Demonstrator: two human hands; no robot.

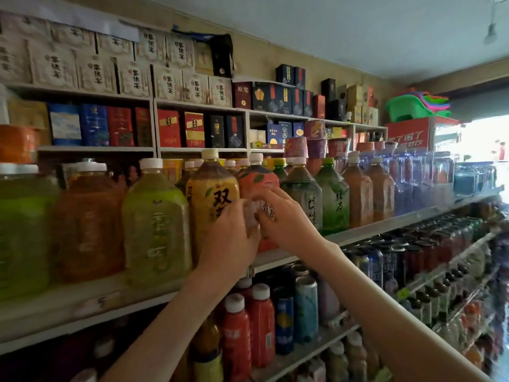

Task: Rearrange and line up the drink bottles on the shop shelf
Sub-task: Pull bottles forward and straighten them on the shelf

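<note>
Large drink bottles stand in a row along the front of a white shelf [385,223]. An orange-red peach-print bottle [257,180] with a white cap stands between a yellow-labelled bottle [212,188] and a dark green tea bottle [301,186]. My left hand [228,238] and my right hand [283,219] both grip the front of the peach bottle, fingers curled on its label. To the left stand a pale green bottle [155,221] and an amber bottle [88,221].
More green and brown bottles [334,197] and shrink-wrapped water packs [413,177] continue to the right. Boxed goods [168,128] fill the shelves above. Smaller bottles and cans [275,321] pack the shelves below. A bright doorway [479,139] opens at far right.
</note>
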